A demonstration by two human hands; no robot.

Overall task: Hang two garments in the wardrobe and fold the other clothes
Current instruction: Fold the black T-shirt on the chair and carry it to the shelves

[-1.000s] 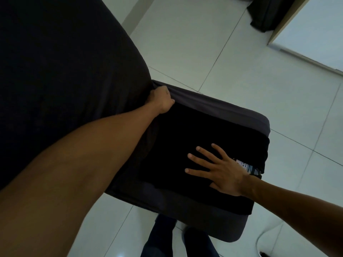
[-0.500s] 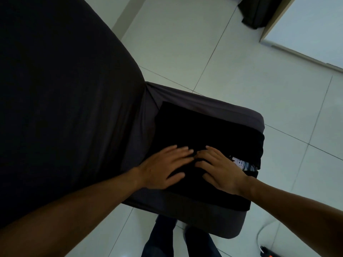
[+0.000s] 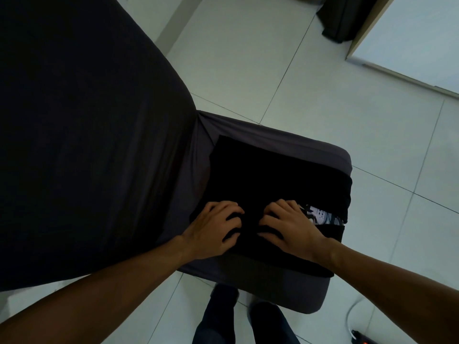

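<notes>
A black garment (image 3: 273, 175) lies folded flat on the seat of a dark grey covered chair (image 3: 330, 155). A white and black print (image 3: 320, 214) shows at its right edge between the layers. My left hand (image 3: 213, 229) and my right hand (image 3: 290, 224) sit side by side on the near part of the garment. The fingers of both hands are curled into the black fabric and grip it. The fingertips are partly hidden in the folds.
The chair's tall dark back (image 3: 87, 132) fills the left side. White floor tiles (image 3: 310, 83) surround the seat. A dark cloth (image 3: 345, 18) hangs at the top right beside a pale wardrobe door (image 3: 409, 38). My legs (image 3: 223, 319) stand below the seat; a cable (image 3: 351, 316) lies bottom right.
My left hand left the garment's far left corner and came down beside my right hand. Both hands went from flat on the fabric to curled and gripping it.
</notes>
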